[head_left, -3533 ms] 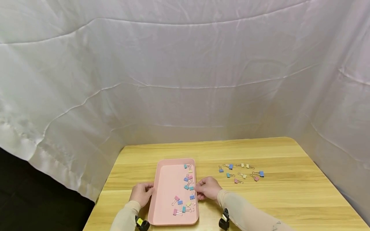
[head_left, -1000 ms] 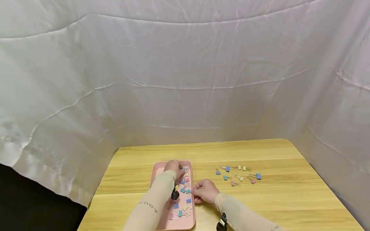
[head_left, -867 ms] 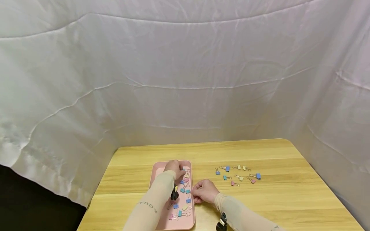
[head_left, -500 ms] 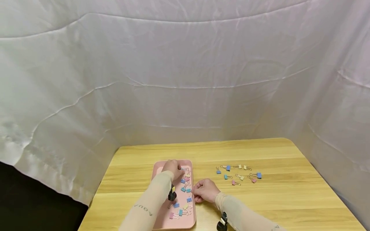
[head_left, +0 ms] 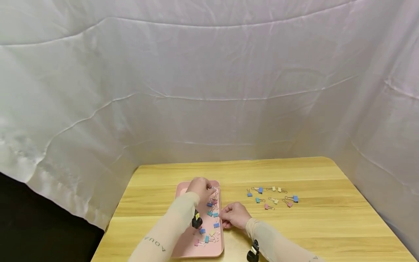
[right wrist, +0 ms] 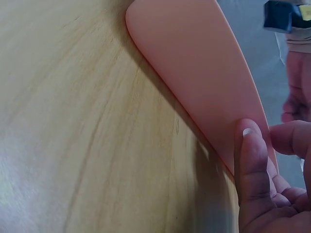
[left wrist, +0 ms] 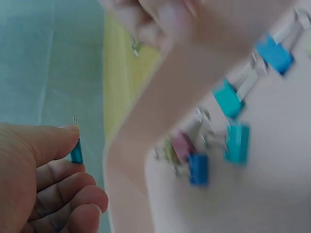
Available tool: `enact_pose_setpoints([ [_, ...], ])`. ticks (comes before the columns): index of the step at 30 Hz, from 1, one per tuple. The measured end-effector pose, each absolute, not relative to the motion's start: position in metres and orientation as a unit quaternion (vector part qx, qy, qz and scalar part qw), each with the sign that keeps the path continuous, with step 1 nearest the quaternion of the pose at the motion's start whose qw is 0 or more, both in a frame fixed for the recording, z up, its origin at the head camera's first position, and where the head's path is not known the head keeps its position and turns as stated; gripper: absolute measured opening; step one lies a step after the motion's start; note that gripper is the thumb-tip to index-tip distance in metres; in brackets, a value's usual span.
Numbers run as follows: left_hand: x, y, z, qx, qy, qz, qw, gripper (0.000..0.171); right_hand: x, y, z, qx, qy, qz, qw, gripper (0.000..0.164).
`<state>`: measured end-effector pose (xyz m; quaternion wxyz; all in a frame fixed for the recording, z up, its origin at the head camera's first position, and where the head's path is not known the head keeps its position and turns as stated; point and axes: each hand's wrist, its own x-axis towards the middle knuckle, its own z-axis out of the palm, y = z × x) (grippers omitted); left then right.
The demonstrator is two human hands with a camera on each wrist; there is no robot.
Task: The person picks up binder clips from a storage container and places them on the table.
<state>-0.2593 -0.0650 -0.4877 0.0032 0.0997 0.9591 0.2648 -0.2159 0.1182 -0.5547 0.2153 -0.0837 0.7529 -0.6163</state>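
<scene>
Small bright clips (head_left: 276,201) lie on the wooden table (head_left: 311,225) between the pink tray (head_left: 186,249) and the table's right edge, and more clips (head_left: 210,213) lie inside along the tray's right side, while the left sleeve (head_left: 176,214) hides much of its left side. The left hand (head_left: 200,188) pinches a teal clip (left wrist: 77,153) over the tray's far right corner. The right hand (head_left: 236,215) pinches the tray's right edge.
</scene>
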Motion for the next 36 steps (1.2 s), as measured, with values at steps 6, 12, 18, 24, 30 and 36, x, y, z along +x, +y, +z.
enact_pose_setpoints([
  [6,-0.266,-0.04,-0.476,0.137,0.961,0.238,0.019,0.029,-0.217,0.119,-0.555,-0.086,0.75,-0.622,0.209,0.012],
  [12,-0.281,-0.02,-0.476,0.143,0.971,0.186,0.037,0.022,-0.209,0.115,-0.553,-0.095,0.741,-0.626,0.221,0.014],
  [18,-0.29,-0.002,-0.479,0.139,0.979,0.138,0.059,0.027,-0.194,0.11,-0.551,-0.099,0.735,-0.63,0.229,0.01],
  [24,-0.297,0.018,-0.488,0.126,0.981,0.132,0.072,0.03,-0.179,0.113,-0.549,-0.102,0.73,-0.63,0.247,0.013],
  [30,-0.304,0.033,-0.501,0.098,0.987,0.111,0.063,0.027,-0.17,0.117,-0.551,-0.1,0.719,-0.64,0.253,0.016],
  [36,-0.302,0.041,-0.507,0.058,0.989,0.116,0.066,0.023,-0.165,0.117,-0.554,-0.101,0.704,-0.655,0.256,0.015],
])
